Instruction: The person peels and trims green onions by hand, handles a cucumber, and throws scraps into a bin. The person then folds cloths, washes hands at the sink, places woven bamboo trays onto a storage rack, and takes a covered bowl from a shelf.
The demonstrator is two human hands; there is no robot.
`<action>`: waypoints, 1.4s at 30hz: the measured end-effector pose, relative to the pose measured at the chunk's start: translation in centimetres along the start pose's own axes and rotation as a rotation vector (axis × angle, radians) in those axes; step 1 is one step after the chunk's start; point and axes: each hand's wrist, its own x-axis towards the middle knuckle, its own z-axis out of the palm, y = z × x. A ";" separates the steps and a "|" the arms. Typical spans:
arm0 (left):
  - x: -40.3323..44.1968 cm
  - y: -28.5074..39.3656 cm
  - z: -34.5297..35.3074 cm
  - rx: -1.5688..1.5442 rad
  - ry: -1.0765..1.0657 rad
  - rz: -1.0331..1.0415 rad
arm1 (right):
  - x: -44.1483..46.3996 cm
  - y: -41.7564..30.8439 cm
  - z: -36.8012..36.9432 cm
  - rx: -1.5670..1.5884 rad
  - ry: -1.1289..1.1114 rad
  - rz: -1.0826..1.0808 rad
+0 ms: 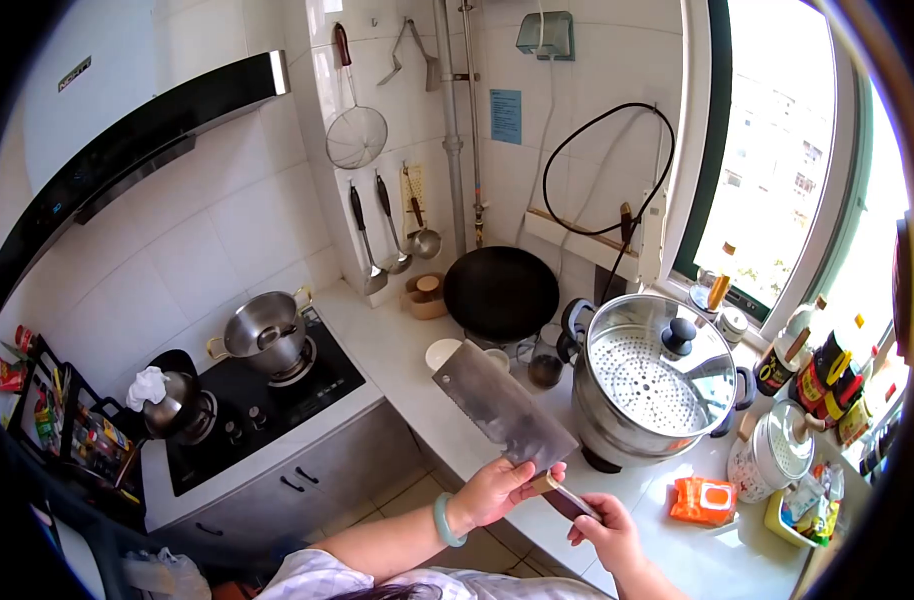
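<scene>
A wide cleaver (pixel 504 408) is held up over the counter, its blade pointing to the upper left. My left hand (pixel 497 492), with a pale green bangle on the wrist, has its fingers closed at the base of the blade, near the handle. The brown handle (pixel 571 500) runs to the lower right, and my right hand (pixel 613 532) is wrapped round its end. Beyond the blade are a white bowl (pixel 443 354) and a glass jar (pixel 545 369). A large steamer pot (pixel 657 375) with a glass lid stands to the right.
A steel pot (pixel 267 335) sits on the black gas stove (pixel 239 428) at left. A black wok (pixel 501 294) leans at the back wall. Orange wipes (pixel 704 501), an enamel pot (pixel 767 460) and sauce bottles (pixel 827 375) stand at right. Utensils hang above.
</scene>
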 end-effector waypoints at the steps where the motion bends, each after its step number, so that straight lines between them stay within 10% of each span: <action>1: 0.9 0.9 0.5 0.057 -0.047 -0.012 | 0.5 -0.7 -0.3 -0.024 0.050 -0.046; 12: 12.0 11.2 -10.7 0.418 0.092 -0.148 | 13.8 -13.2 0.0 -0.912 0.430 -0.726; 21: 33.9 16.4 -19.7 0.683 0.291 0.404 | 26.3 -23.5 3.2 -0.816 0.662 -0.907; 28: 43.9 22.1 -16.1 1.011 0.407 0.885 | 21.3 -27.7 -0.9 -0.921 0.983 -1.093; 35: 46.3 24.4 -12.1 0.958 0.264 0.577 | 13.2 -29.3 -2.1 -0.949 1.377 -1.155; 42: 48.4 17.2 -13.3 1.290 0.153 0.835 | 10.9 -29.1 -1.8 -1.101 1.404 -1.154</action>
